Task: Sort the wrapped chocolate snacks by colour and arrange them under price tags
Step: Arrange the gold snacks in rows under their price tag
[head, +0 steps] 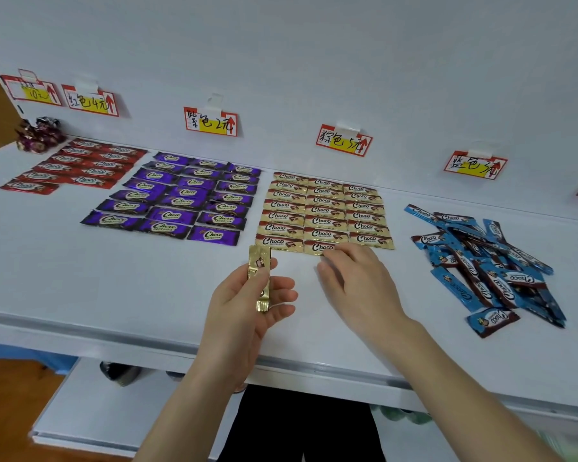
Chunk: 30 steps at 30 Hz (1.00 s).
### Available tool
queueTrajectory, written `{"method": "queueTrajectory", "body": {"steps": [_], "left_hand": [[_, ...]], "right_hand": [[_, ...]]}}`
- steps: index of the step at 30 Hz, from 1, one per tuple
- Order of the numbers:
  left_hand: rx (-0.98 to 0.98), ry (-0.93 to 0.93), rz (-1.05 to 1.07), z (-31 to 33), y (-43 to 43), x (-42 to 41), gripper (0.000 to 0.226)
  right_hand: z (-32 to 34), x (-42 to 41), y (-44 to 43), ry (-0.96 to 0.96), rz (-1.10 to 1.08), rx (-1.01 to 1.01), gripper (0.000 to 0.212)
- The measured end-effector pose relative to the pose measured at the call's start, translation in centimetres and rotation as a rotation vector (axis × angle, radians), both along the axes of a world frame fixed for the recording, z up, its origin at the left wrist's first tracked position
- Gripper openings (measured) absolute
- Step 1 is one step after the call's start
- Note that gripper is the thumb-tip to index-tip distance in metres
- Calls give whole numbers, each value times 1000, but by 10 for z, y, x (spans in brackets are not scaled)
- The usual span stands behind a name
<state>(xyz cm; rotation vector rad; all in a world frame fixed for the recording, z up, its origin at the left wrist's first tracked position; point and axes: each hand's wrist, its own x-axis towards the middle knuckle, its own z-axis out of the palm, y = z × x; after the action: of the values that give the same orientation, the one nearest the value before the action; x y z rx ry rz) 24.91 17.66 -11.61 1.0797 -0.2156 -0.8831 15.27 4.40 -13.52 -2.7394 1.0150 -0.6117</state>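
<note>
Left hand (pixel 247 308) is gripping one gold snack (pixel 259 268) pointing away, while the gold rows (pixel 324 211) are lying sideways; right hand (pixel 354 281), fingers loose, is touching them.

Your left hand (pixel 247 305) is lifted, palm toward you, fingers curled round an upright gold-wrapped snack (pixel 259 278). Your right hand (pixel 354 281) reaches forward, palm down, fingers straight.

Snack rows (pixel 324 211) on shelf (pixel 114 278), loose pile (pixel 491 261) right
</note>
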Motion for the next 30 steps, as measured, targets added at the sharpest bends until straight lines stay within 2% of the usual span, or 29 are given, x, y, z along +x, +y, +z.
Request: {"method": "queueTrajectory", "body": {"steps": [10, 13, 15, 18, 21, 25, 30], "left_hand": [[35, -8, 4, 2, 0, -1, 20], [67, 29, -17, 7, -1, 0, 33], [73, 107, -50, 10, -1, 1, 45], [104, 121, -79, 13, -1, 1, 39], [100, -49, -82, 13, 0, -6, 24], [18, -188, -107, 16, -2, -21, 26], [-52, -221, -106, 23, -6, -34, 15]], "right_hand": [[-1, -1, -2, -11, 31, -26, 28], [0, -1, -1, -30, 27, -28, 28], [4, -3, 1, -132, 37, 6, 26], [17, -10, 5, -388, 30, 217, 18], [37, -18, 16, -610, 78, 525, 15], [60, -29, 34, -658, 188, 753, 14], [62, -45, 43, -680, 250, 814, 14]]}}
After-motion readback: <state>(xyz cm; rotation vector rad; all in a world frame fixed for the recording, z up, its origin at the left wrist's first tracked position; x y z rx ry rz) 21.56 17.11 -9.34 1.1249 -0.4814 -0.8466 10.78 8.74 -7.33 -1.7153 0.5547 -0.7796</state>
